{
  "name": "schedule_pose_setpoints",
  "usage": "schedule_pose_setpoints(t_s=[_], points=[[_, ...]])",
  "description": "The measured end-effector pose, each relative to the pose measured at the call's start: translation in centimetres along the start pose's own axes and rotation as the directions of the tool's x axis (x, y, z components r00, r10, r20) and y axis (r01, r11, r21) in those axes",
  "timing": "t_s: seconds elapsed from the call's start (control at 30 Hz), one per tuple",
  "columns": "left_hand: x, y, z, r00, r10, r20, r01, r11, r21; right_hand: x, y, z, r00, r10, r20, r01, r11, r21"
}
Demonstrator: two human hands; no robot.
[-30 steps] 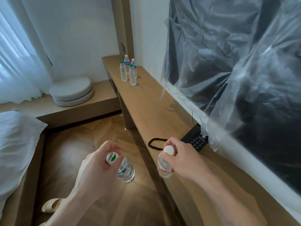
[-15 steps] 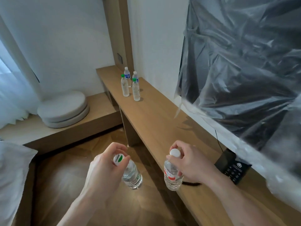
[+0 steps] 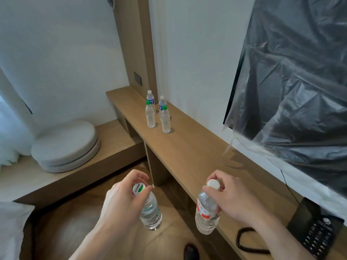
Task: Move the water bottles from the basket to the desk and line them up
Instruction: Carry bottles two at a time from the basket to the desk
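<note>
My left hand [image 3: 124,199] grips a clear water bottle with a green label [image 3: 150,212] by its cap, hanging over the floor beside the desk. A second bottle with a red label [image 3: 206,214] hangs from my right hand [image 3: 231,199], held at its white cap, just at the desk's front edge. Far along the long wooden desk [image 3: 191,152], several bottles stand upright in a cluster: two green-capped ones [image 3: 150,117] [image 3: 165,121] in front, two blue-labelled ones [image 3: 150,99] [image 3: 161,104] behind. No basket is in view.
A black telephone [image 3: 315,231] with a coiled cord [image 3: 244,241] sits on the desk at the near right. A plastic-covered screen [image 3: 293,87] hangs on the wall above. Round grey cushions [image 3: 65,145] rest on a low platform to the left. A bed corner [image 3: 11,229] lies lower left.
I have moved forward along the desk with both bottles; the standing bottles look nearer and the telephone has slid to the lower right. Both grips are unchanged.
</note>
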State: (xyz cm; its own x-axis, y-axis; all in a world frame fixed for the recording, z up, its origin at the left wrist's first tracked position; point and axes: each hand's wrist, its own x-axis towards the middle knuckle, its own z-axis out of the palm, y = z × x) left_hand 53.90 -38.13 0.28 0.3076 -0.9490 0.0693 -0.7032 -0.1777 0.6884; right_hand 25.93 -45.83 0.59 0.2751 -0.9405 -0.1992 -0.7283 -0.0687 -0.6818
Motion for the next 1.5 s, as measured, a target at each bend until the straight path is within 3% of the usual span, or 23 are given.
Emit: schedule_pose_setpoints(t_s=[0.67,0.93,1.07,1.23,1.5], points=[[32.7,-6.5,0.1,0.993,0.025,0.115,-0.035,0.996,0.086,32.0,-4.6,2.2,0.996,0.088,-0.014,-0.088,0.996,0.018],[47.0,-8.9,2.1,0.971,0.073,0.226,-0.094,0.992,0.082,42.4,-4.5,2.3,0.97,0.23,-0.078,-0.229,0.973,0.017],[54.4,-10.8,4.5,0.913,0.162,0.375,-0.207,0.975,0.082,47.4,-4.6,3.5,0.935,0.318,-0.156,-0.315,0.948,0.045],[62.2,-13.3,7.3,0.788,0.271,0.553,-0.369,0.927,0.072,53.1,-5.0,5.2,0.865,0.451,-0.22,-0.437,0.893,0.112],[68.9,-15.3,11.5,0.666,0.304,0.681,-0.457,0.888,0.051,61.6,-6.7,7.1,0.779,0.559,-0.284,-0.491,0.826,0.278]])
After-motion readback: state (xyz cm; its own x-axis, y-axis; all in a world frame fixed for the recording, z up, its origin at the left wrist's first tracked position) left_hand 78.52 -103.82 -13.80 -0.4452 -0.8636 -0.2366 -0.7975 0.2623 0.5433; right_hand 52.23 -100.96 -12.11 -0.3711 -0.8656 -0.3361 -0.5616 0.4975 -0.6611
